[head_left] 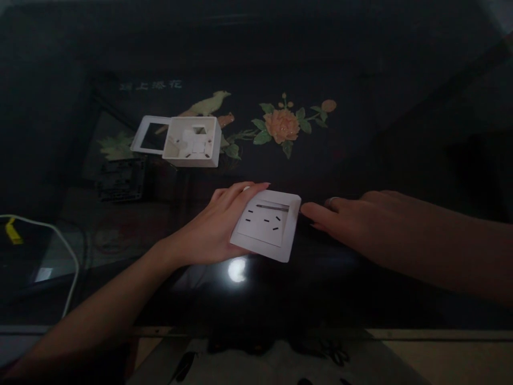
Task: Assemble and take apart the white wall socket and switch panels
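Observation:
My left hand (pixel 218 230) is closed around the left side of a white wall socket (pixel 260 230), whose slotted face is turned up and slightly tilted. Across the upper part of that face runs a thin dark rod (pixel 272 207), its right end stopping by the raised rim. At the socket's right edge is my right hand (pixel 348 219), a ring on one finger. Its fingers are curled, with the fingertips against or very close to the rim. Whatever it may hold is hidden.
Farther back stand an open white mounting box (pixel 193 141) and a white cover frame (pixel 140 133) beside it. A black slotted part (pixel 120 181) lies left of my left hand. A white cable (pixel 66 246) with a yellow tag (pixel 14 232) curves along the glossy dark table (pixel 360 299).

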A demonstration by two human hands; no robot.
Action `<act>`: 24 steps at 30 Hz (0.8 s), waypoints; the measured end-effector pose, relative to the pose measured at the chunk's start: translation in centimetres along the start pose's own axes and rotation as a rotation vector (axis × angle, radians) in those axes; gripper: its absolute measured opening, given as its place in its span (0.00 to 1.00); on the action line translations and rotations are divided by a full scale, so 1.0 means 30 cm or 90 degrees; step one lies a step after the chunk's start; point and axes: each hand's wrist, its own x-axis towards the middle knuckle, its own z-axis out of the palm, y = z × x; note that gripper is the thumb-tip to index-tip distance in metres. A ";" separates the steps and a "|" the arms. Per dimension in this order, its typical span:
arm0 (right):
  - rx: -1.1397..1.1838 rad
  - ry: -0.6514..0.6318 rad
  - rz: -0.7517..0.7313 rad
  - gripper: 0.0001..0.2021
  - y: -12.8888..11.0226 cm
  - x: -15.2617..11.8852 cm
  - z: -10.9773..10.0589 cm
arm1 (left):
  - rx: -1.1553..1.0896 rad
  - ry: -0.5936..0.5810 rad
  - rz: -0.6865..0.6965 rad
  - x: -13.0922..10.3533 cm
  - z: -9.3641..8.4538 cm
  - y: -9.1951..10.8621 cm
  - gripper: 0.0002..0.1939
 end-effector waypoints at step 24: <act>-0.067 0.092 0.079 0.27 0.000 -0.186 0.208 | -0.032 -0.011 -0.037 -0.017 0.018 0.001 0.50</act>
